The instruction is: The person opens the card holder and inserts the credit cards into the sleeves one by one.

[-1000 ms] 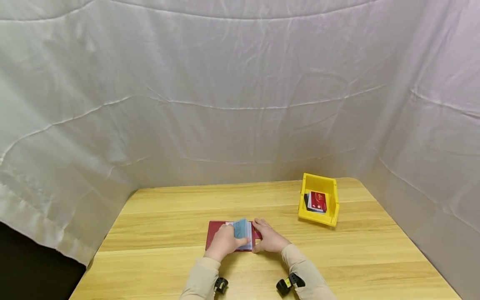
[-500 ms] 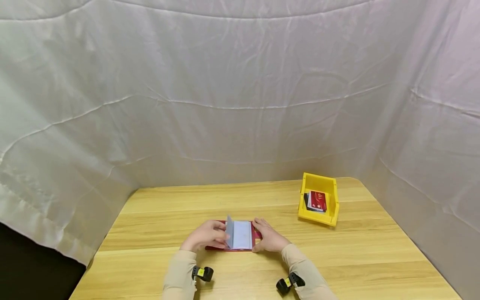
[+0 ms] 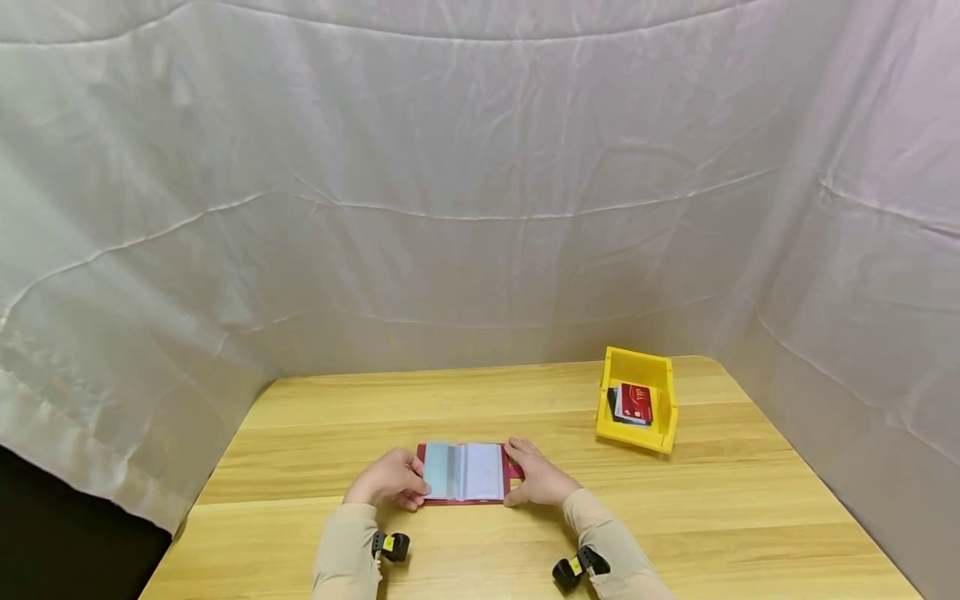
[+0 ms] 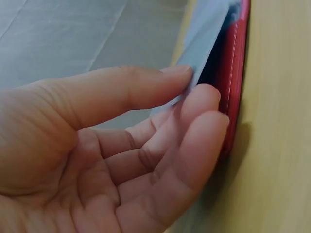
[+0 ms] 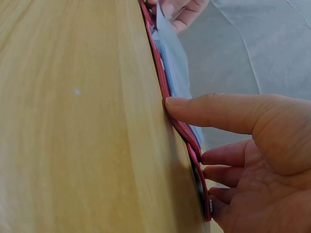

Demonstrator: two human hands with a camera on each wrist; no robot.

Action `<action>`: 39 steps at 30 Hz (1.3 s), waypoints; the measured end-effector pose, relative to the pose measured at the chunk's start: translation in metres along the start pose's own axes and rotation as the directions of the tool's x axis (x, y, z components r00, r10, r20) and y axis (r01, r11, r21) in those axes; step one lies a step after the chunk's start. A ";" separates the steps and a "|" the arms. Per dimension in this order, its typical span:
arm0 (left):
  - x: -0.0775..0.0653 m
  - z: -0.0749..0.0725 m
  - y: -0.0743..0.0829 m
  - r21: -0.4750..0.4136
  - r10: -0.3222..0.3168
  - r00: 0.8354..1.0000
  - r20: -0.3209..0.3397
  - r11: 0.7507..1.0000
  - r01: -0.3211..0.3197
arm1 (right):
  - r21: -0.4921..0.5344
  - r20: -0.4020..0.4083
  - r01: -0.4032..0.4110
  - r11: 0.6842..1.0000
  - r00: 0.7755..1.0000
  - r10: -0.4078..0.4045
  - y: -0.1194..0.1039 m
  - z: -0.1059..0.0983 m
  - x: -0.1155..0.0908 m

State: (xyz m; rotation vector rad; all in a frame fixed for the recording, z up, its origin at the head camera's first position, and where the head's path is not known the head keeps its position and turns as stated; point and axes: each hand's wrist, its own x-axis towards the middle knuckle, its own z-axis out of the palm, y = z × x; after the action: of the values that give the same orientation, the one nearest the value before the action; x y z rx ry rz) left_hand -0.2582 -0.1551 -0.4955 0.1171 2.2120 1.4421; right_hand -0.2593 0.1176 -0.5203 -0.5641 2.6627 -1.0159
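A red card holder (image 3: pixel 507 498) lies spread open on the table, its clear plastic sleeves showing pale blue and white. My left hand (image 3: pixel 390 478) is at its left end. Thumb and fingers pinch the edge of a clear plastic sleeve (image 4: pixel 206 46), lifted off the red cover (image 4: pixel 232 82) in the left wrist view. On the right end, my right hand (image 3: pixel 542 477) holds the card holder, thumb (image 5: pixel 214 110) on the near edge, other fingers at the strap side. The far fingertips of that hand are partly hidden in the right wrist view.
A yellow bin (image 3: pixel 637 364) stands at the back right of the wooden table (image 3: pixel 337 417). Several cards (image 3: pixel 636 402), a red one on top, lie inside it. Grey cloth (image 3: pixel 480 250) hangs behind and along the sides.
My left hand has swung a sleeve of the card holder over to the left, uncovering a pale page on the right half. My right hand has stayed in place.
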 end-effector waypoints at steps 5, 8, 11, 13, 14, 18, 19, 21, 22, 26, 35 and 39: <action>-0.003 -0.001 -0.001 0.046 -0.009 1.000 -0.023 0.999 0.010 | -0.009 -0.002 -0.003 1.000 1.000 0.003 0.001 0.001 0.001; -0.005 0.000 0.000 0.066 -0.018 0.999 -0.038 0.998 0.021 | -0.005 -0.003 -0.006 1.000 1.000 0.006 0.001 0.001 0.001; -0.005 0.001 0.000 0.088 -0.025 0.998 -0.061 0.996 0.031 | 0.002 -0.004 -0.009 1.000 1.000 0.009 0.002 0.001 0.001; -0.005 0.000 0.001 0.111 -0.015 0.996 -0.086 0.994 0.025 | 0.001 -0.003 -0.009 1.000 1.000 0.009 0.002 0.001 0.002; -0.004 -0.001 0.001 0.131 0.003 0.995 -0.100 0.991 0.010 | 0.000 -0.004 -0.009 1.000 1.000 0.009 0.002 0.001 0.002; -0.001 -0.007 0.001 0.256 0.138 0.981 -0.136 0.962 -0.099 | -0.002 -0.004 -0.004 1.000 1.000 0.004 0.002 0.001 0.001; 0.000 -0.008 0.000 0.294 0.177 0.975 -0.133 0.947 -0.132 | 0.000 -0.005 -0.003 1.000 1.000 0.003 0.002 0.001 0.001; 0.001 -0.011 -0.001 0.358 0.238 0.965 -0.113 0.915 -0.184 | 0.003 -0.005 -0.002 1.000 1.000 0.002 0.001 0.001 0.001; 0.001 -0.012 -0.002 0.387 0.261 0.961 -0.095 0.899 -0.206 | 0.005 -0.005 -0.002 1.000 1.000 0.002 0.001 0.001 0.001; 0.001 -0.014 -0.003 0.443 0.285 0.958 -0.022 0.862 -0.247 | 0.008 -0.003 0.001 1.000 1.000 -0.001 0.001 0.000 0.001; -0.002 -0.011 -0.003 0.512 0.227 0.973 0.032 0.832 -0.211 | -0.006 -0.006 0.005 1.000 1.000 -0.005 0.001 -0.001 0.001; -0.002 -0.009 -0.004 0.541 0.215 0.976 0.020 0.819 -0.191 | -0.010 -0.004 0.010 1.000 1.000 -0.010 -0.002 -0.001 -0.001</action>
State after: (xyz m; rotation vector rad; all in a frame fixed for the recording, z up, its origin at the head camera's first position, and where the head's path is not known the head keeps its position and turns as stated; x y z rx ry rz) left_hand -0.2595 -0.1652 -0.4957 0.5332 2.6510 0.8705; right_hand -0.2579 0.1172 -0.5182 -0.5785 2.6726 -1.0072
